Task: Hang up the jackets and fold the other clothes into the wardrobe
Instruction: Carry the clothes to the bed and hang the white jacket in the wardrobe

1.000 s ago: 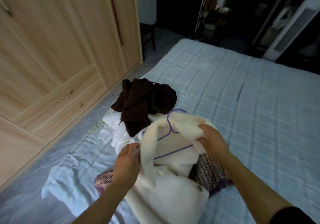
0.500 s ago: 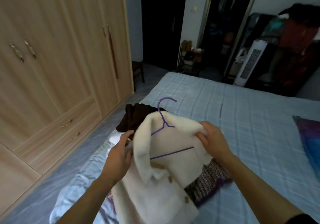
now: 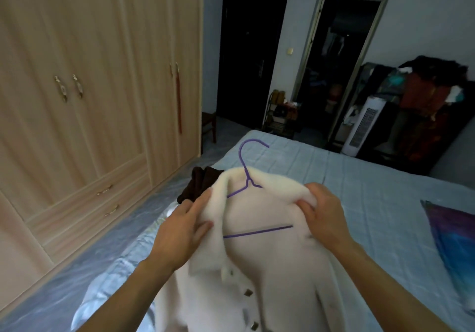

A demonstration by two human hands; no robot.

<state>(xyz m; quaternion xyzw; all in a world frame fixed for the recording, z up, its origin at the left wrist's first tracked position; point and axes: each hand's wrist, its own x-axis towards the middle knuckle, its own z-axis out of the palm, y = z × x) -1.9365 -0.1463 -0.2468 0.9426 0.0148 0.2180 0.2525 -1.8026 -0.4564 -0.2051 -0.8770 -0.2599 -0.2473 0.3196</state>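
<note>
The cream jacket [image 3: 259, 249] had risen off the bed; left hand [image 3: 180, 231] at nine o'clock and right hand [image 3: 321, 213] at three gripped its shoulders, seating the purple hanger [image 3: 248, 177].

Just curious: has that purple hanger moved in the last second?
Yes. The purple hanger has risen with the cream jacket; its hook now clears the brown garment on the bed.

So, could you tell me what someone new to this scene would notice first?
Most striking is the cream fleece jacket at centre foreground, held up over the bed by the left hand and right hand at its shoulders. A purple wire hanger sits inside it, hook poking out above the collar. To the left stands the closed light-wood wardrobe.
</note>
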